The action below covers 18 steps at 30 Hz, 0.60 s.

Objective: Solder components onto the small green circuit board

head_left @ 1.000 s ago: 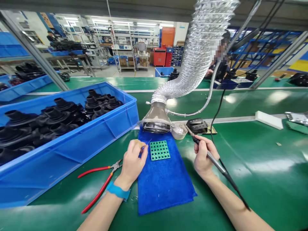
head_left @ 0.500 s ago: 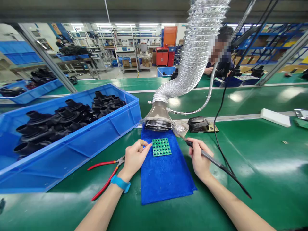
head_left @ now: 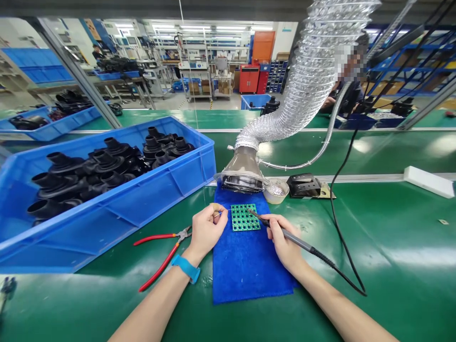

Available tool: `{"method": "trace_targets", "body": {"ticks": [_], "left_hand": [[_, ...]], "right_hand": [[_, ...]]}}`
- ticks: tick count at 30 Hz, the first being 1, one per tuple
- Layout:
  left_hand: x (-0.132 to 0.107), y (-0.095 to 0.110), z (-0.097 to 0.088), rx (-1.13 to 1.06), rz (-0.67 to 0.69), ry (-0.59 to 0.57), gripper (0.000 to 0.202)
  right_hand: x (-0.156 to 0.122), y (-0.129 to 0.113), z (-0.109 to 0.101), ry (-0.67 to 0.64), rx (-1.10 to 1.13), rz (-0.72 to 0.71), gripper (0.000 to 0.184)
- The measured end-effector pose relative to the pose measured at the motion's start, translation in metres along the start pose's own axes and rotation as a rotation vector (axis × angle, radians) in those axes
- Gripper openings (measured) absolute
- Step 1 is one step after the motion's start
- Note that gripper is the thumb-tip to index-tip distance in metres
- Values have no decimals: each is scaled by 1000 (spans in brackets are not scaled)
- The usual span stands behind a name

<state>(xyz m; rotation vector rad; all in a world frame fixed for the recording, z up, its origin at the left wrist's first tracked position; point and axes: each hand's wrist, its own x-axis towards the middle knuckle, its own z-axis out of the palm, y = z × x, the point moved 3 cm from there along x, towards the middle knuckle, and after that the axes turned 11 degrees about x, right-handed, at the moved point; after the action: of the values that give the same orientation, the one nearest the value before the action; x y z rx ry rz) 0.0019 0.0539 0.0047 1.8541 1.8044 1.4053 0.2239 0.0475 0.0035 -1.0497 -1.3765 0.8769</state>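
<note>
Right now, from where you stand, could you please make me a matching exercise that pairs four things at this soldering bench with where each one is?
Things:
1. Soldering iron
2. Thin wire
3. Green circuit board
4. Red-handled pliers

Places:
A. Lying on the blue towel
B. Gripped in the right hand
C. Lying on the green bench mat, left of the towel
D. Pinched in the left hand

Right pairs: 1-B, 2-D, 3-A, 4-C.
</note>
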Motion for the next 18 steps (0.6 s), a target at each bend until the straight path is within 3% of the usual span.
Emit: {"method": "trace_targets", "body": {"ticks": [10, 18], "left_hand": [[-2, 3, -1, 110, 97, -19, 12], [-4, 11, 1, 134, 216, -101, 15]], "right_hand": [[1, 1, 2, -63, -60, 18, 34], [0, 1, 2, -71, -56, 13, 34]]}}
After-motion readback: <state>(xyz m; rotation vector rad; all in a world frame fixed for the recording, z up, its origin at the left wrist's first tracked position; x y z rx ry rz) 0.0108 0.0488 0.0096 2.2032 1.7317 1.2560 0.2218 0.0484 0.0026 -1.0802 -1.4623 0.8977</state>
